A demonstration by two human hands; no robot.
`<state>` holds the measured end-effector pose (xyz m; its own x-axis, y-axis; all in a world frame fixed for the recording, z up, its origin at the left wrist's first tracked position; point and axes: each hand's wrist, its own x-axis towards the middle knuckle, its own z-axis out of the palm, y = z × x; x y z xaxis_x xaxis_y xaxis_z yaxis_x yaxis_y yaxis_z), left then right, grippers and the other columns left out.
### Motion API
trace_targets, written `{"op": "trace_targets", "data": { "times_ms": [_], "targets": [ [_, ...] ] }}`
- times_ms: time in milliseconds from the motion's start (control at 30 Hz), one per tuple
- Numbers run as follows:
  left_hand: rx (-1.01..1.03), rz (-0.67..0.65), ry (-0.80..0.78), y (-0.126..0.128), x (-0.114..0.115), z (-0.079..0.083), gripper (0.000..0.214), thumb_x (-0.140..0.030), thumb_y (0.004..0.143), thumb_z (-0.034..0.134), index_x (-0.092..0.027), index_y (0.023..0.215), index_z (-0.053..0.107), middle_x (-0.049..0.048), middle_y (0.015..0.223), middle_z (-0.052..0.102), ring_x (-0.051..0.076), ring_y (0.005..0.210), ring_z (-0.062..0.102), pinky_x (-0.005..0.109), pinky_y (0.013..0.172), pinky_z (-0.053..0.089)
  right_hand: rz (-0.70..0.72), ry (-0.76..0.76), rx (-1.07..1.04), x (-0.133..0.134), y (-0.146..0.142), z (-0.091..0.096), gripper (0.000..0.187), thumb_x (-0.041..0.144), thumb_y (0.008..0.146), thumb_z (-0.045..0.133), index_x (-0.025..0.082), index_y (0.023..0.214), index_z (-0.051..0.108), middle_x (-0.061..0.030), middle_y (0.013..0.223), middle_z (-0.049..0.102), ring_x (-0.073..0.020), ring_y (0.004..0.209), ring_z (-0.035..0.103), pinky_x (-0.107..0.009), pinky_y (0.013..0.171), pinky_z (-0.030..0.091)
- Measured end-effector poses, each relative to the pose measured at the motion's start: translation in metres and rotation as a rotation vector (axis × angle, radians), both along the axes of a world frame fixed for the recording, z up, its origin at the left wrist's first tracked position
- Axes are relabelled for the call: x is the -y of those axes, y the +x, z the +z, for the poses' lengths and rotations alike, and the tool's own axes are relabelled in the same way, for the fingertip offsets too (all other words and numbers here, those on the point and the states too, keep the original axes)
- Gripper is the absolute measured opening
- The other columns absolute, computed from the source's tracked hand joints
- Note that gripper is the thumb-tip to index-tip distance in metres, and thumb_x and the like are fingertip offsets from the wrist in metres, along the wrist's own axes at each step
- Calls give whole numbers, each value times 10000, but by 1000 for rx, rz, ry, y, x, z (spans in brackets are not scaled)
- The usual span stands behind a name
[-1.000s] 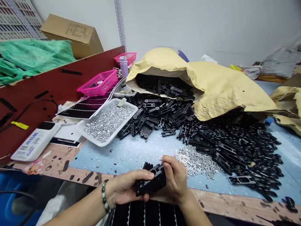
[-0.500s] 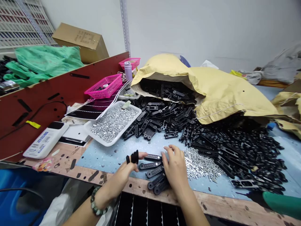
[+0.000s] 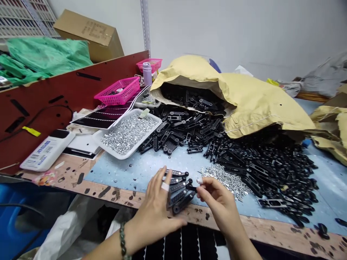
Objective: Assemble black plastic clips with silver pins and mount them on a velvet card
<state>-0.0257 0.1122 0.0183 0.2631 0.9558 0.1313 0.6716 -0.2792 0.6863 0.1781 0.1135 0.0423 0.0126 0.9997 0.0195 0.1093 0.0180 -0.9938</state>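
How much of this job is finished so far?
Done: a short row of black bars lies by the table edge. In hand: the right hand pinches a small black piece, and the left hand is beside the row. Left: a big black pile, with more in the yellow bag.

Black slotted bars (image 3: 177,191), roughly six, lie flat side by side in a loose fan near the front edge of the tabletop (image 3: 271,231), their far ends angled right. Left hand (image 3: 154,216), one finger taped white, is open, with fingers spread just left of the bars. Right hand (image 3: 219,202) pinches a small black piece (image 3: 192,188) at the bars' right ends.
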Motion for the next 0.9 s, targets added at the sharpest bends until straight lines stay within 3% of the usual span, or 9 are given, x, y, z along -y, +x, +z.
{"op": "trace_targets", "data": {
  "times_ms": [67,100,233,300,400,733,900],
  "targets": [
    [-165,-48,174,4,5,-7,947,-365,778,685,-211,1496,86,156,1547,142,388,1401,152,622,1098,189,21,-156,-85,2,4,-8,200,388,789,681,201,843,634,9,677,575,-129,604,560,-219,515,451],
    [-201,-57,255,3,8,-8,872,-331,814,652,-187,1491,120,166,1532,192,374,1395,178,612,1099,178,29,-212,-112,2,4,-12,222,399,767,698,192,816,636,11,652,571,-124,581,552,-212,493,440],
    [-183,-194,442,-6,21,-9,481,-245,877,591,-210,1337,455,67,1304,561,252,1197,458,475,1094,177,63,-337,-126,4,-3,-26,243,402,729,719,176,775,644,18,588,569,-108,529,529,-202,479,427],
    [-178,-277,440,-11,29,-11,396,-236,885,585,-215,1276,524,27,1216,633,212,1115,511,424,1082,155,80,-375,-99,4,-6,-30,244,403,727,711,173,774,646,17,576,570,-107,518,529,-202,477,428],
    [-205,-339,389,-15,38,-17,414,-231,895,568,-196,1303,508,32,1244,627,207,1150,501,402,1065,136,115,-379,-34,3,-7,-31,226,396,743,686,175,758,641,15,587,564,-108,518,534,-204,473,434],
    [-232,-369,312,-16,39,-16,473,-214,883,552,-174,1345,462,54,1301,588,225,1223,458,416,1026,175,222,-290,138,0,-1,-27,154,325,794,615,182,741,640,6,653,560,-108,528,533,-221,480,428],
    [-238,-375,312,-15,39,-14,454,-207,891,533,-172,1339,468,70,1287,598,229,1217,468,420,1020,184,259,-378,71,-2,2,-28,159,339,793,622,185,754,627,26,564,541,-114,502,528,-233,491,449]
  ]
}}
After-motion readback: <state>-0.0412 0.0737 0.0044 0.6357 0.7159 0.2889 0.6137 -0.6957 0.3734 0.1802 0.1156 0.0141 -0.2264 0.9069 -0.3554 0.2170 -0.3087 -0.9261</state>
